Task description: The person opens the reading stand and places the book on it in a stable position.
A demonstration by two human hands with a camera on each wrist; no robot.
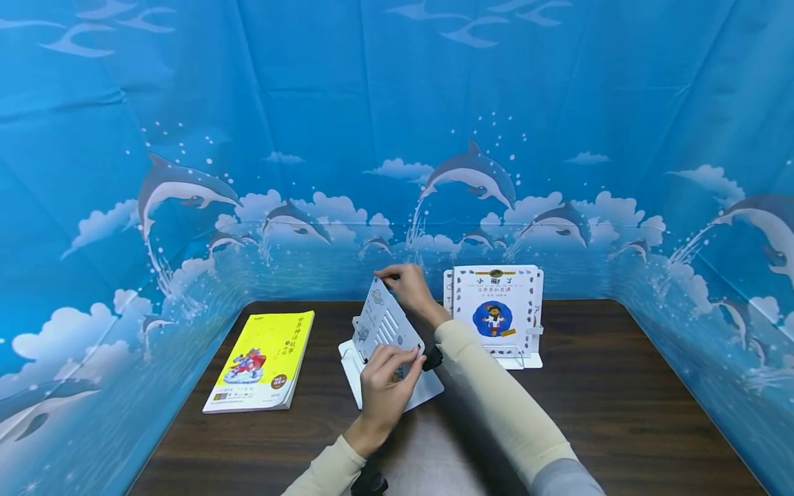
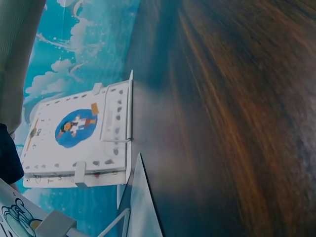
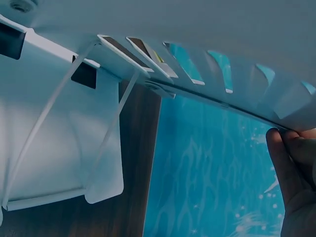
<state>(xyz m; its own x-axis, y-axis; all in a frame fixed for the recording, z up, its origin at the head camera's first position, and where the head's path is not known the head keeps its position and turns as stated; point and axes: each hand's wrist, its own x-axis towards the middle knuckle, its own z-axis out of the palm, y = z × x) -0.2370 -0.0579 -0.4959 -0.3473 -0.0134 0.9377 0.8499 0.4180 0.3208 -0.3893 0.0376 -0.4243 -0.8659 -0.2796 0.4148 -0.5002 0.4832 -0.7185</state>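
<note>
A white metal book stand (image 1: 387, 320) with slots and printed drawings stands in the middle of the table, its back plate tilted up over a flat base (image 1: 429, 390). My right hand (image 1: 409, 289) pinches the plate's upper far corner. In the right wrist view, fingertips (image 3: 274, 138) hold that edge, and wire struts (image 3: 47, 118) run between plate and base at the rear. My left hand (image 1: 386, 387) pinches the plate's near side edge with thumb and fingers. That hand does not show in the left wrist view, where a corner of the printed plate (image 2: 19, 217) appears.
To the right, a second white stand (image 1: 537, 359) holds a white picture book (image 1: 465, 310) upright behind a wire stop. A thick yellow book (image 1: 273, 351) lies flat on the left of the dark wooden table (image 1: 620, 413). A blue dolphin-print curtain (image 1: 322, 138) surrounds the back and sides.
</note>
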